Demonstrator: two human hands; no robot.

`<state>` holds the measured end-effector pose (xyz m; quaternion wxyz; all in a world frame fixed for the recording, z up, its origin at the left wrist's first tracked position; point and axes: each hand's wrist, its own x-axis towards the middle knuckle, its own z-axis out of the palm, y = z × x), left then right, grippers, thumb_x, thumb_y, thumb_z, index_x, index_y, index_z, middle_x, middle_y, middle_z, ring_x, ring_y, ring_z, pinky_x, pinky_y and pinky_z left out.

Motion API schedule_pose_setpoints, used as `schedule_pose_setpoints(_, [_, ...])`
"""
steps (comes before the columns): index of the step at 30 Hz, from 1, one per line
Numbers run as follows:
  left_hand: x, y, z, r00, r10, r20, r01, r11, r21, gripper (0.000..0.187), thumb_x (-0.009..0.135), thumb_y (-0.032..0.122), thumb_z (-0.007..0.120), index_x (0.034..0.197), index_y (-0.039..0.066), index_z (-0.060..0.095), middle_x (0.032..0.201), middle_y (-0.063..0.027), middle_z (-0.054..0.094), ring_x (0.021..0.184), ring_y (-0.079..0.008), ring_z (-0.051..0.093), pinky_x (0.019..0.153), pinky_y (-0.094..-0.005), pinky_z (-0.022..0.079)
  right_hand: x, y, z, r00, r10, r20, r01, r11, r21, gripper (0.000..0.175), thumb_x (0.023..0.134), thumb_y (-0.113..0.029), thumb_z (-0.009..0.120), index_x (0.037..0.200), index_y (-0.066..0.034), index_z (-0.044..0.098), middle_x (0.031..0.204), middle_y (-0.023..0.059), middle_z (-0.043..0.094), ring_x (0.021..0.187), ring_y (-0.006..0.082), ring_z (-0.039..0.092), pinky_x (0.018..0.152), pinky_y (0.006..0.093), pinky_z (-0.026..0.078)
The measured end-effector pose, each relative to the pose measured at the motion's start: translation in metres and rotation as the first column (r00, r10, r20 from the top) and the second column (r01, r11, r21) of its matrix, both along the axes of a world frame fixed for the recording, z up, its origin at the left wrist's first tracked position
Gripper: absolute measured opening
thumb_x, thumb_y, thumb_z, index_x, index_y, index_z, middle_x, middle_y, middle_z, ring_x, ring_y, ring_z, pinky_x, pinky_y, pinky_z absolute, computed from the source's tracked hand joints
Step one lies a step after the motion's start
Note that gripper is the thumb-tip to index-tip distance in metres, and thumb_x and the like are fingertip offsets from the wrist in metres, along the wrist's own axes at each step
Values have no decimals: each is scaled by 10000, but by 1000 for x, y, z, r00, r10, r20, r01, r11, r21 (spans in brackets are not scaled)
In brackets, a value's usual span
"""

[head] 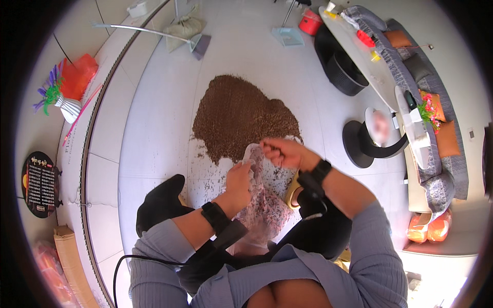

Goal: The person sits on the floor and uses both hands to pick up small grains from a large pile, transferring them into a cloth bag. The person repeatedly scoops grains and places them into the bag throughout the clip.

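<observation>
My left hand [238, 180] grips the upper left edge of a translucent plastic bag [255, 184], whose lower part bulges with reddish and dark bits between my legs. My right hand [280, 153] is at the right side of the bag's mouth, fingers curled and fingertips pinched; whether they hold the film is too small to tell. Just beyond both hands a broad heap of small brown grains or seeds [242, 115] lies on the pale floor. Loose dark bits are scattered around the bag and the heap's near edge.
A broom [199, 45], a tied sack [185, 30], a dustpan [289, 36] and a red bucket [310, 22] stand beyond the heap. To the right are a round black table base [356, 144], a long table and a grey sofa [443, 84]. A vase of flowers [68, 107] is at the left.
</observation>
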<state>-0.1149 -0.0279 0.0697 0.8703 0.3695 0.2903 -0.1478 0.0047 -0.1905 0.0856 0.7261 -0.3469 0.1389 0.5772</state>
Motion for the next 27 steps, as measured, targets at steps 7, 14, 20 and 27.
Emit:
schedule_pose_setpoints(7, [-9,-8,1,998,21,56,-15,994,-104,157,849,170,509,835,15,532,746,-98,550,608,-209,571,544,-335,507,-76,22,-15,993,-83,-81,70,985,-155,133,882,-141,460,772,-67,451,666,-3,428,521,63,368,396,168,269])
schedule_pose_setpoints(14, [-21,4,-32,972,-218,92,235,935,-265,163,868,184,492,885,41,569,800,-60,595,722,-181,585,664,-332,504,-68,29,-49,940,-308,-145,251,915,-316,71,860,-49,431,817,-25,482,724,81,467,614,175,440,529,274,406])
schedule_pose_setpoints(20, [-9,21,-67,643,-536,546,88,761,643,283,898,219,433,1051,-3,520,972,-125,585,873,-264,581,799,-419,481,-68,31,-52,954,-299,2,293,932,-212,159,793,5,527,944,-33,557,875,112,560,794,242,556,653,344,469])
schedule_pose_setpoints(27, [-15,28,7,937,-298,180,345,866,-362,365,942,243,290,1127,-9,477,1102,-139,535,1009,-259,543,839,-427,484,-70,39,-58,883,3,469,243,853,-463,199,700,-1,626,899,-18,628,872,93,604,799,192,586,617,333,471])
